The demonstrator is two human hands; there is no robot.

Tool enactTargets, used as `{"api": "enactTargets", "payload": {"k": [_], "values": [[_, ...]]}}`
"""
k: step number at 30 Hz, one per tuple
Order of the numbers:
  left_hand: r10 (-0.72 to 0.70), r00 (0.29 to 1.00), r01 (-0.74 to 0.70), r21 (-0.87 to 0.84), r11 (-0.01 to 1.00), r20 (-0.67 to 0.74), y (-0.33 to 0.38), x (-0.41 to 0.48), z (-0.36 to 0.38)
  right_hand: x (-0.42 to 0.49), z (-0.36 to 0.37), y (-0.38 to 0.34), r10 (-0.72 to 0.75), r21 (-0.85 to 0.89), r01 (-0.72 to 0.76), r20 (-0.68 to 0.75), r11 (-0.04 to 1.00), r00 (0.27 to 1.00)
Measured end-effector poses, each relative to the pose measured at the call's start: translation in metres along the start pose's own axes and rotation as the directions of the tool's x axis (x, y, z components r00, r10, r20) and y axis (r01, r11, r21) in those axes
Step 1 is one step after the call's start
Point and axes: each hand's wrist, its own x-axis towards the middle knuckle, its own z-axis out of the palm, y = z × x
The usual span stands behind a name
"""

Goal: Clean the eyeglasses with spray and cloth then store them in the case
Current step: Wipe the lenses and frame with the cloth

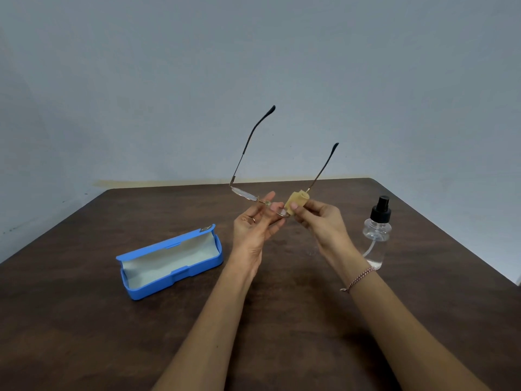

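Thin metal-rimmed eyeglasses are held above the table, both temples unfolded and pointing up and away. My left hand pinches the frame at the bridge. My right hand presses a small folded yellow cloth around the right lens, which the cloth hides. A blue glasses case lies open on the table to the left, its pale lining showing and nothing inside. A clear spray bottle with a black pump top stands upright to the right of my right wrist.
The dark brown wooden table reaches back to a plain grey wall. Its right edge runs diagonally just beyond the bottle, and its far edge lies behind the glasses.
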Motion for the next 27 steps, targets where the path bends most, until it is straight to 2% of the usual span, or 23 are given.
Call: {"api": "enactTargets", "payload": {"k": [3,7,13,16,19,21,24,27], "values": [[-0.013,1.0,0.013,0.011,1.0,-0.003,0.0,-0.001,0.001,0.002,-0.002,-0.003,-0.038,-0.031,0.036,-0.047,0.999,0.998],[-0.031,1.0,0.031,0.027,0.999,-0.001,-0.002,-0.002,0.004,0.005,-0.01,-0.012,-0.097,0.045,0.107,-0.178,0.993,0.979],[-0.024,1.0,0.024,0.02,1.0,-0.007,-0.001,-0.001,-0.002,0.0,-0.002,-0.002,0.045,0.098,-0.033,-0.125,0.995,0.991],[-0.036,0.999,0.037,0.048,0.998,-0.009,0.001,0.0,-0.004,0.001,-0.004,-0.006,0.032,0.138,-0.011,-0.148,0.99,0.989],[-0.045,0.999,0.046,0.074,0.996,-0.011,0.001,0.001,-0.005,0.002,-0.007,-0.014,-0.032,0.219,0.075,-0.197,0.973,0.98],[-0.06,0.998,0.061,0.09,0.994,-0.011,0.002,0.002,-0.009,0.003,-0.009,-0.021,-0.104,0.195,0.158,-0.263,0.968,0.959],[-0.102,0.995,0.102,0.095,0.99,-0.006,0.006,0.003,-0.014,0.003,-0.012,-0.031,-0.237,0.084,0.284,-0.357,0.955,0.904],[-0.113,0.994,0.113,0.099,0.989,-0.006,0.009,0.004,-0.017,0.001,-0.014,-0.038,-0.382,-0.079,0.38,-0.353,0.922,0.854]]}}
